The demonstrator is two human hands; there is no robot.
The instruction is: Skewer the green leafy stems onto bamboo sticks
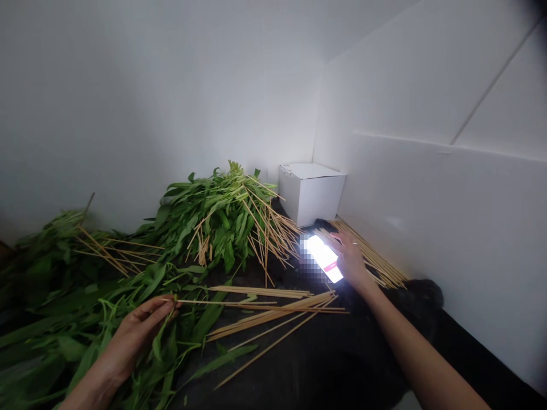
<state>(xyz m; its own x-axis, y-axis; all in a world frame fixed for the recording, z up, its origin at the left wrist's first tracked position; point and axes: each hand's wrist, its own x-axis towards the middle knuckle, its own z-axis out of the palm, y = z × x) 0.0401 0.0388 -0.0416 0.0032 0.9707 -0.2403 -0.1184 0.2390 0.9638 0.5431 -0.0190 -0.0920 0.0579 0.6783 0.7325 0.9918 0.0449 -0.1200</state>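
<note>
At the lower left, my left hand pinches the end of a thin wooden stick together with a green stem; leaves hang below the fingers. The stick points to the right. On the right, my right hand is at the edge of a phone with a bright, lit screen. Its fingers reach over the phone's upper right side, and whether they grip it I cannot tell. Loose sticks lie on the dark surface between the hands.
A large heap of leafy greens with many sticks stands at the back. More greens spread along the left. A white box sits in the corner. Another bundle of sticks lies along the white right wall.
</note>
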